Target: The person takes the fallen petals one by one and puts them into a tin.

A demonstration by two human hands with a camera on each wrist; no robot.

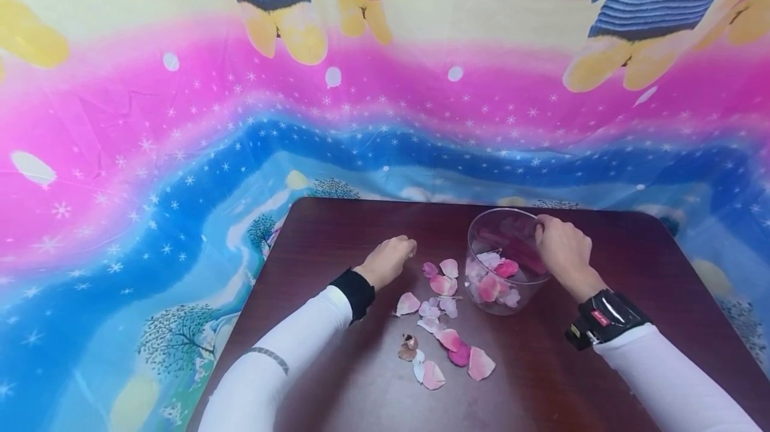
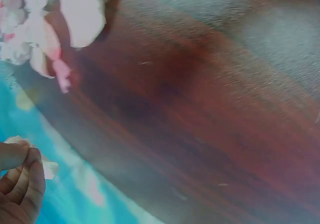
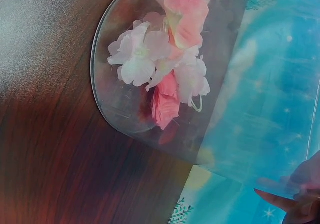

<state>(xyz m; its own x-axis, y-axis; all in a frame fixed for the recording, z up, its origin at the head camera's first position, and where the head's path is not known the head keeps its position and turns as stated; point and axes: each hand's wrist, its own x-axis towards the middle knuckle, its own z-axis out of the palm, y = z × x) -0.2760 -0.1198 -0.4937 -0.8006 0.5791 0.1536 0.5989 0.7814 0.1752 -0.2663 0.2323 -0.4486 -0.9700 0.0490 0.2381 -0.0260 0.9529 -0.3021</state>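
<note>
My right hand (image 1: 565,251) grips the rim of a clear round container (image 1: 525,290), which stands upright on the table with pink and white artificial petals (image 1: 490,287) inside. In the right wrist view, my right hand's fingers (image 3: 280,201) lie at the container's rim. My left hand (image 1: 388,261) is raised to the left of the container. Between its thumb and fingertips it pinches a pale petal (image 2: 50,169), partly hidden by the fingers. Loose petals (image 1: 444,285) in pink, white and magenta lie on the table between the hands and nearer to me.
A dark reddish-brown wooden table (image 1: 559,378) with rounded corners carries everything. Behind it hangs a colourful cloth (image 1: 385,97) with bears and snowflakes. A brown curled piece (image 1: 408,348) lies beside the petals at the near left.
</note>
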